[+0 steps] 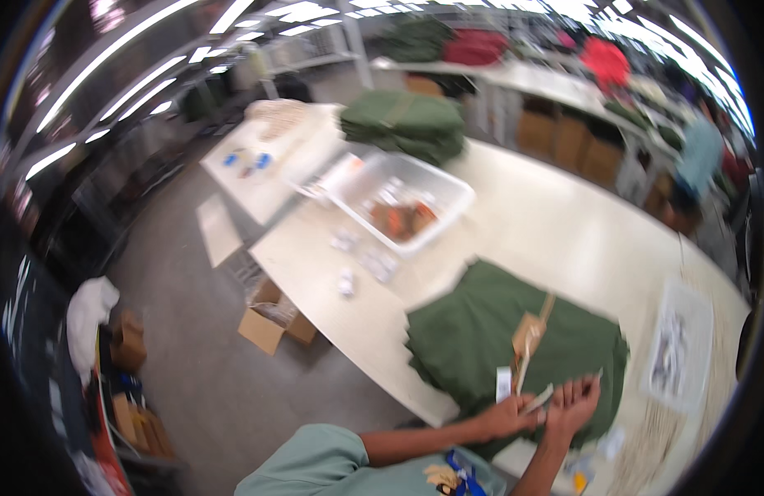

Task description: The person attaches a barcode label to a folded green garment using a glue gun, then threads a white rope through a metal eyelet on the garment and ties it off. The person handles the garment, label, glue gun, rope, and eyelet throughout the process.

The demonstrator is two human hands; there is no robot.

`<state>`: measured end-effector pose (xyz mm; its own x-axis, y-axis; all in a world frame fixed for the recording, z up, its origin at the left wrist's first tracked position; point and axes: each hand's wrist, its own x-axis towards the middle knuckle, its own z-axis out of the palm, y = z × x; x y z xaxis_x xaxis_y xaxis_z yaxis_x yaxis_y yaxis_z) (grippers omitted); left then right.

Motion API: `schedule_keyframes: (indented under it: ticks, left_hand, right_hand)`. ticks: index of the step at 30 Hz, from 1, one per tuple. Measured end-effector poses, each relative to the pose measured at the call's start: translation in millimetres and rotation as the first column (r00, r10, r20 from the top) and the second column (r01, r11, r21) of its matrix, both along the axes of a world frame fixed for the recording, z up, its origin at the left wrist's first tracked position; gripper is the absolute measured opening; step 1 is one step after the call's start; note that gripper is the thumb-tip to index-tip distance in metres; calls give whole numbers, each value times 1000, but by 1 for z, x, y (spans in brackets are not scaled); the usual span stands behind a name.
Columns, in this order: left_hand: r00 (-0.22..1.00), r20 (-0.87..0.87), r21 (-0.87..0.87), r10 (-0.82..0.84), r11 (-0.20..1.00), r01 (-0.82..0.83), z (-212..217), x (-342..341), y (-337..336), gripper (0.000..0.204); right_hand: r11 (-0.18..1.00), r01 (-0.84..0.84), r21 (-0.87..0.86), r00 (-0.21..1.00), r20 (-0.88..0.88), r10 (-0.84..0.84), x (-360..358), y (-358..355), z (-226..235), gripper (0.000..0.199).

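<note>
Head view: left hand (507, 416) and right hand (573, 405) pinching small pale tag (539, 399) between them, hovering over near edge of folded green garment (481, 331) lying on white table (555, 223)

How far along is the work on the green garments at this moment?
Looks done: a pile of folded green garments sits at the far end of the table. In hand: the left hand and right hand hold a small pale tag over the green garment stack, which carries a brown card tag. How many remain cannot be told; the image is blurred.
</note>
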<state>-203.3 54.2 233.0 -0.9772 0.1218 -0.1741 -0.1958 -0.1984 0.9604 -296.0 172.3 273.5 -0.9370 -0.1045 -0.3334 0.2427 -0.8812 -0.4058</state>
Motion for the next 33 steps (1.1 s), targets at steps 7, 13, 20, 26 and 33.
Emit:
schedule_keyframes:
  ticks: [7, 13, 20, 26, 33]
  left_hand:
    - [951, -43, -23, 305, 952, -306, -51, -14, -5, 20]
    - [920, -34, -216, 391, 896, -389, -51, -16, -16, 22]
    - [930, -108, 2, 350, 936, -352, -70, -36, -36, 30]
    - [976, 103, -30, 193, 981, -191, -37, -1, -29, 24]
    - [980, 151, -199, -127, 968, 156, -3, -10, -7, 34]
  right_hand:
    - [973, -60, 222, 996, -55, 74, -32, -18, -59, 30]
    - [643, -136, 754, 956, -70, 284, -19, -19, -78, 15]
    - [385, -100, 918, 799, -156, 580, 16, -13, -28, 10]
    - [278, -10, 960, 738, -181, 651, 38, 23, -38, 21]
    - [349, 34, 937, 946, -143, 292, 124, 113, -98, 12]
